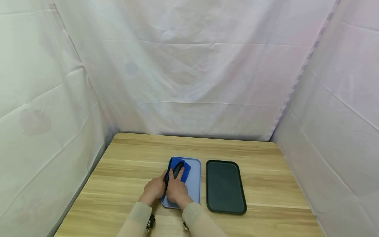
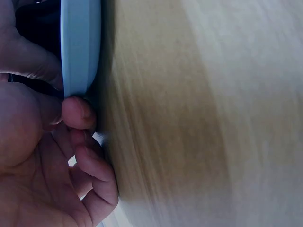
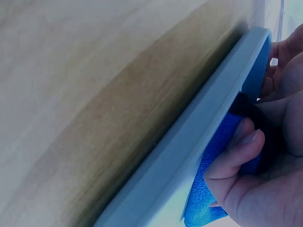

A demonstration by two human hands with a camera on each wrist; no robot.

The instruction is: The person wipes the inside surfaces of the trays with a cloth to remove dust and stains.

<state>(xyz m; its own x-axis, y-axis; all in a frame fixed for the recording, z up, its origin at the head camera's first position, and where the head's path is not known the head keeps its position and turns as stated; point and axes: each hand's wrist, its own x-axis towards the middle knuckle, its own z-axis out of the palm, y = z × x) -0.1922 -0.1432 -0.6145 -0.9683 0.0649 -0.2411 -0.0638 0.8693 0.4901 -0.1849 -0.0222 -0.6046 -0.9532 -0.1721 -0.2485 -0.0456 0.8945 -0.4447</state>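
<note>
A light blue tray [image 1: 193, 184] lies on the table with a folded blue cloth [image 1: 187, 171] on it. On the cloth rests a long, dark, rounded thing [image 1: 178, 168], and a thin black strip runs along the cloth's left side. My right hand [image 1: 176, 191] lies over them, two fingers stretched along either side of the dark thing. Its other fingers [image 3: 232, 163] curl against the cloth in the right wrist view. My left hand [image 1: 155, 188] is at the tray's left edge, its curled fingers [image 2: 79, 113] touching the rim. The dark thing's lower part is hidden.
A dark green tray [image 1: 225, 187] lies just right of the light blue one. Both are on a wood-grain table [image 1: 266, 184]. White cloth sheets [image 1: 192, 72] hang behind the table and on both sides.
</note>
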